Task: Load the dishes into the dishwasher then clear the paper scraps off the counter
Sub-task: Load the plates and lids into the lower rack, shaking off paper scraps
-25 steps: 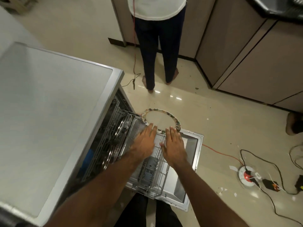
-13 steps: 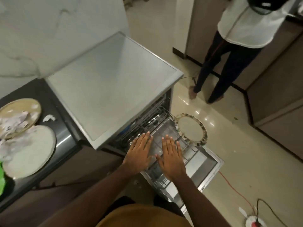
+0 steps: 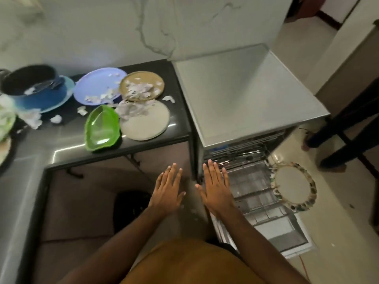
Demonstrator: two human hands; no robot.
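Held left hand (image 3: 167,191) and right hand (image 3: 215,188) flat, fingers straight, gripping nothing, just beside rack (image 3: 254,187). Saw plate (image 3: 293,186) upright at rack's far side, right of right hand; dishes (image 3: 147,124), scraps (image 3: 139,90) on counter (image 3: 67,140) up-left, well apart. Blurred, cut off at left: pot (image 3: 30,83).

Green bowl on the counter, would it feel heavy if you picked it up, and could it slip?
The green bowl looks like thin, slightly see-through plastic, so it is probably light and unlikely to shatter. Its glossy surface catches the light, so it may be slippery. No scraps show inside it, so little should spill.
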